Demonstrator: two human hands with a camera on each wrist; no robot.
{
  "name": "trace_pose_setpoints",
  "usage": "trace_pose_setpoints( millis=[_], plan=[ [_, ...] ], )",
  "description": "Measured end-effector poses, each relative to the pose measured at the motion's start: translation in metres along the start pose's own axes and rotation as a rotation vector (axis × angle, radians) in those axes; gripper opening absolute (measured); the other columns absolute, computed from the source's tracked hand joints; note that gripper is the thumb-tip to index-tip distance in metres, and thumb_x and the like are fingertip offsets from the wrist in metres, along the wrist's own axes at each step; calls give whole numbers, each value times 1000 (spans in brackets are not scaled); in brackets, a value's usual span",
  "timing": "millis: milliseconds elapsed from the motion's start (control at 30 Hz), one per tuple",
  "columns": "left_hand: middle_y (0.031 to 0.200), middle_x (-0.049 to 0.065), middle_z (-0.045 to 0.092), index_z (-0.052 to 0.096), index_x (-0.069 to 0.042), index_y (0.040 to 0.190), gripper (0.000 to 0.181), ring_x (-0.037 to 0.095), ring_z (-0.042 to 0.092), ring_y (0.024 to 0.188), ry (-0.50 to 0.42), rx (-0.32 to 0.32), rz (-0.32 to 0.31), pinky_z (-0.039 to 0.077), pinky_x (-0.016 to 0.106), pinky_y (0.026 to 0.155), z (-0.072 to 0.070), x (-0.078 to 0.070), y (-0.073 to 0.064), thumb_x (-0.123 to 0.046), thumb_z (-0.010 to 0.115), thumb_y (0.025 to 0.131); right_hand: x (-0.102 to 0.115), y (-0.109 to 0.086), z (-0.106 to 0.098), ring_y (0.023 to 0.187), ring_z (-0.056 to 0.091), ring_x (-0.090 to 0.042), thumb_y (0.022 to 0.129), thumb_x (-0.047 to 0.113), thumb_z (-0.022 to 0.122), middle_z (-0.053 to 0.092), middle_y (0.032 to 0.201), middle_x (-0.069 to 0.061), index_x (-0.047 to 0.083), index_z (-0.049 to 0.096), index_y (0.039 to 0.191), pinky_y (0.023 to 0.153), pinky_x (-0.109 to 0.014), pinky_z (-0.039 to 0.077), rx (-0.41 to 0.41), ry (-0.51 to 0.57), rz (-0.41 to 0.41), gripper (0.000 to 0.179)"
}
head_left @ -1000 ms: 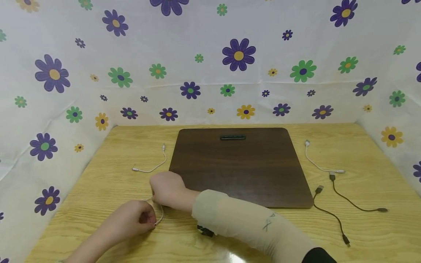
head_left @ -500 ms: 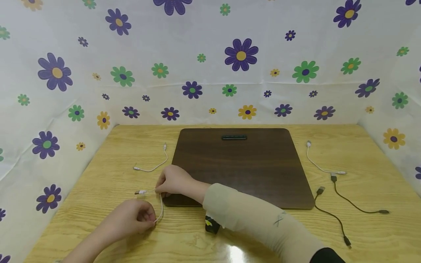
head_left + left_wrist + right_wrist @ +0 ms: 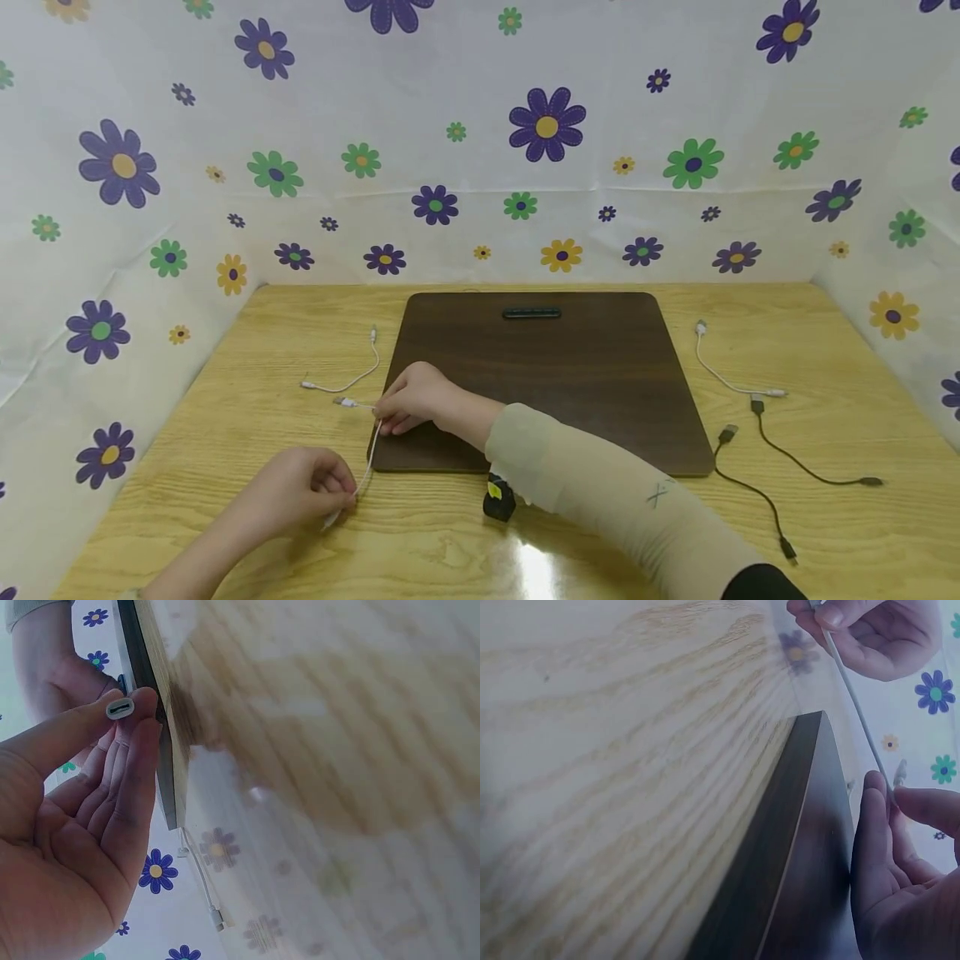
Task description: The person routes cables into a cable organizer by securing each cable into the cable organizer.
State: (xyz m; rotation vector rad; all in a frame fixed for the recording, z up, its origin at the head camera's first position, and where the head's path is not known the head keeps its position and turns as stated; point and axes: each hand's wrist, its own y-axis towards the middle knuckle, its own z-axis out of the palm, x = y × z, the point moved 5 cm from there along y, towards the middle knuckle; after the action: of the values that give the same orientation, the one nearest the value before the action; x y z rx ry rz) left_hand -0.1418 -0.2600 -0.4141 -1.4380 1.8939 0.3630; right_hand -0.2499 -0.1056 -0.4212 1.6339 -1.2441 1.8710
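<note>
A short white USB cable (image 3: 372,461) runs between both hands, fairly straight in the right wrist view. My left hand (image 3: 300,487) pinches it near one end between thumb and forefinger. That end's small connector (image 3: 120,709) faces the camera in the left wrist view, its oval opening showing. Over the left edge of a dark brown board (image 3: 540,383), my right hand (image 3: 420,396) pinches the cable close to its other end. From those fingertips the USB-A plug (image 3: 344,402) sticks out to the left.
Another white cable (image 3: 345,388) lies left of the board. To the right lie a white cable (image 3: 723,377) and two black cables (image 3: 757,492) (image 3: 795,462). A dark green bar (image 3: 531,313) rests near the board's far edge. Flowered cloth (image 3: 480,167) surrounds the wooden table (image 3: 247,400).
My right hand has moved up and to the right, onto the board's left side, straightening the cable. The USB-A plug has come into view. My left hand has stayed nearly in place.
</note>
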Motion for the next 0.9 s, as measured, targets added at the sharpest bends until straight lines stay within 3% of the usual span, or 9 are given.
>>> trace_pose_setpoints(
  millis=[100, 333, 700, 900],
  plan=[
    [77, -3, 74, 75, -7, 88, 11, -1, 62, 67, -13, -4, -14, 52, 19, 59, -1, -1, 3, -11, 85, 88, -1, -1, -5, 58, 68, -10, 98, -2, 71, 79, 94, -29, -15, 77, 106, 64, -23, 64, -2, 59, 15, 16],
    [79, -2, 76, 76, -6, 89, 11, 4, 67, 71, -27, 0, -27, 54, 20, 63, -4, -5, 12, -13, 85, 89, -4, 0, -15, 57, 70, -9, 100, 2, 71, 71, 68, -6, -16, 76, 107, 58, -19, 62, -32, 160, 49, 19],
    [82, 3, 78, 77, -1, 92, 10, 6, 69, 71, -113, 44, -3, 57, 20, 62, -1, -11, 33, -9, 83, 90, -11, -2, -34, 57, 68, -6, 104, 1, 65, 69, 66, -2, -19, 72, 118, 59, -18, 61, -68, 225, 52, 25],
    [85, 9, 80, 77, 6, 99, 14, 13, 75, 74, -219, 49, -35, 62, 24, 65, -3, -13, 48, -7, 79, 93, -5, -5, -54, 58, 69, -7, 104, 0, 65, 68, 66, -1, -20, 69, 122, 60, -17, 61, -110, 274, 25, 28]
  ],
)
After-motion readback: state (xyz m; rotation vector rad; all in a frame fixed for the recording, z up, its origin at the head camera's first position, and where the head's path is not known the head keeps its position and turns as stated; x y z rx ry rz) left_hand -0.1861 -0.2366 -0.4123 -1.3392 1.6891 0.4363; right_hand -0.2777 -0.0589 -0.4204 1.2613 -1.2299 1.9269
